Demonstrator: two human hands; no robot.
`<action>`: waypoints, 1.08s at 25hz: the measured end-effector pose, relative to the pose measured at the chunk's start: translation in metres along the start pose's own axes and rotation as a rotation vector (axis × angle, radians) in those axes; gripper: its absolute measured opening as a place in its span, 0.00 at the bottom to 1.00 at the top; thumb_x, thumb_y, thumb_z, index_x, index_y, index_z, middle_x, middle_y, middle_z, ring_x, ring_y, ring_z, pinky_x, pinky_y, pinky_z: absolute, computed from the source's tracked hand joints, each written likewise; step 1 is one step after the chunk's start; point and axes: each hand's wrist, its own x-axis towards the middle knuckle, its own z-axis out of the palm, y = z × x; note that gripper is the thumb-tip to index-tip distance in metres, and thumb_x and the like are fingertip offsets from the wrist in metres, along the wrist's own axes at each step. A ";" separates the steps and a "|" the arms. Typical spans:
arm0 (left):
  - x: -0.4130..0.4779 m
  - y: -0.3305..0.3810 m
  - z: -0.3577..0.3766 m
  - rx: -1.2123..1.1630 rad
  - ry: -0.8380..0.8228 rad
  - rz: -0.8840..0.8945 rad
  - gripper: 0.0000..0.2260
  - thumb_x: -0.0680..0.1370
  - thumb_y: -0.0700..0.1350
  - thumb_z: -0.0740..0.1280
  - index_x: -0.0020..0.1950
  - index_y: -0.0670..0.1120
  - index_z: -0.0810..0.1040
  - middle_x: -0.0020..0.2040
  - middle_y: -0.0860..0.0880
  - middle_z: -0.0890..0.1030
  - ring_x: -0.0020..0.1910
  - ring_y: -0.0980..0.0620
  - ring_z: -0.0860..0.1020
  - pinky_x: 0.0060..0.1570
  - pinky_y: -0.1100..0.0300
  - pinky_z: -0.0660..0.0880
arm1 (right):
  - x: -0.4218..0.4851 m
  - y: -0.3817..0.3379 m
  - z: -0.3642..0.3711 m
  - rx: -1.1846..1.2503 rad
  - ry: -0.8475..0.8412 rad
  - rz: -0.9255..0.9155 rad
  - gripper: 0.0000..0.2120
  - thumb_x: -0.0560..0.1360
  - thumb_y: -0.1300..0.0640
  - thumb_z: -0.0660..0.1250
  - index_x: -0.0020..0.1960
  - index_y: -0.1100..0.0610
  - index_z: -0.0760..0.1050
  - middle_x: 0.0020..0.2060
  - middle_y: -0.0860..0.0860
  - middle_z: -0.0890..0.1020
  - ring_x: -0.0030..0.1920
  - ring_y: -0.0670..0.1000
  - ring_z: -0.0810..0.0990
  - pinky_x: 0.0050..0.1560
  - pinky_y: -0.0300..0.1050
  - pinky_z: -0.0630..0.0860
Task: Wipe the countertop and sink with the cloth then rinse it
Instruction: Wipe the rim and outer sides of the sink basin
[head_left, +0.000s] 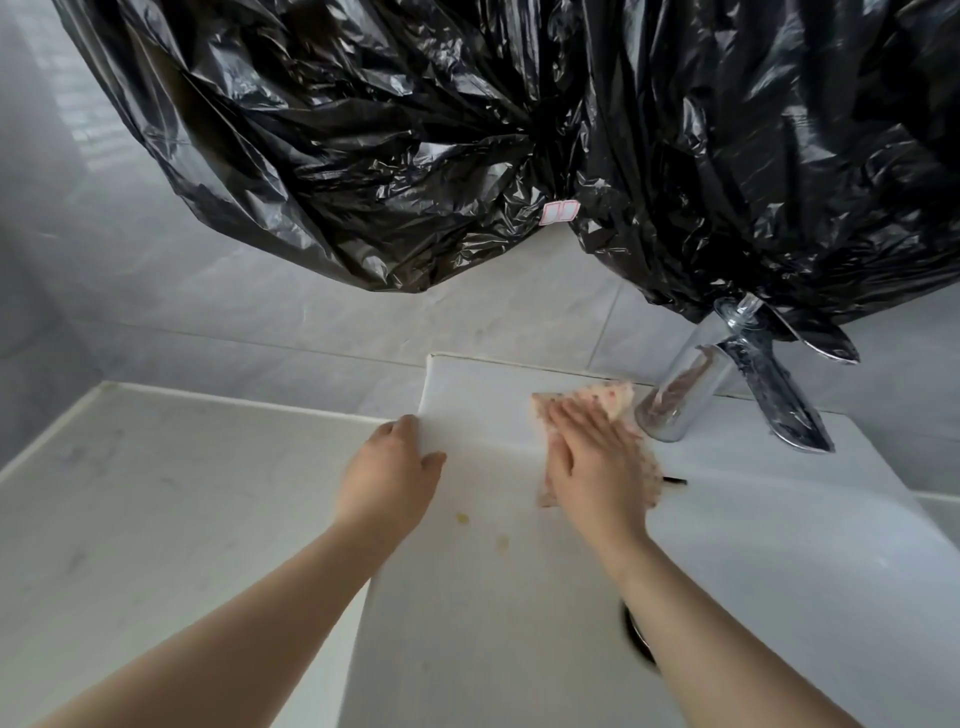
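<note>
pink-and-white patterned cloth (618, 400) is lying spread on the back inner wall of the sink (493, 649), up near the rim and just left of the tap (680, 395). the right hand (592, 467) is pressing flat on it, fingers straight and held together, palm covering most of the fabric. edges of the cloth are poking out beyond the fingertips and along the hand's right side, looking blurred. the left hand (389, 478) is gripping the sink's left rim, fingers curling over the outer side and the thumb hooking onto the inner face, clamped on the edge. two small yellowish stains (461, 518) are sitting on the sink's inner slope between the two wrists, apart from the cloth. a dark overflow slot (674, 480) is peeking out just right of the right hand, and part of the drain (636, 634) is showing beside the right forearm, half hidden by it. the pale countertop (156, 519) is stretching away to the left of the sink, showing faint grey smudges. the chrome tap is standing at the back rim, its spout angling down toward the right. crumpled black plastic bags (363, 130) are hanging in front of the grey tiled wall (208, 301) above, the right one draping onto the top of the tap, and a small pink-edged label (560, 212) is showing between them.
</note>
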 end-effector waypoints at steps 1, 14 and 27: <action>0.000 0.002 -0.001 0.154 -0.005 0.060 0.18 0.78 0.48 0.59 0.66 0.44 0.66 0.65 0.45 0.71 0.61 0.44 0.71 0.50 0.55 0.69 | -0.001 0.002 -0.001 0.036 -0.003 -0.059 0.21 0.75 0.53 0.54 0.56 0.59 0.81 0.57 0.55 0.82 0.60 0.56 0.79 0.65 0.48 0.67; -0.016 0.123 0.077 0.586 -0.214 0.493 0.31 0.80 0.54 0.51 0.76 0.46 0.38 0.77 0.47 0.39 0.74 0.39 0.37 0.70 0.37 0.38 | 0.011 0.095 -0.062 -0.176 -0.210 0.368 0.26 0.75 0.47 0.46 0.63 0.54 0.76 0.61 0.56 0.78 0.60 0.58 0.75 0.60 0.49 0.68; -0.025 0.156 0.109 0.583 -0.100 0.421 0.39 0.76 0.57 0.56 0.75 0.40 0.37 0.76 0.41 0.39 0.74 0.42 0.36 0.71 0.41 0.36 | 0.024 0.147 -0.066 -0.297 -0.456 0.359 0.34 0.76 0.50 0.61 0.77 0.53 0.51 0.77 0.54 0.54 0.76 0.59 0.49 0.73 0.60 0.51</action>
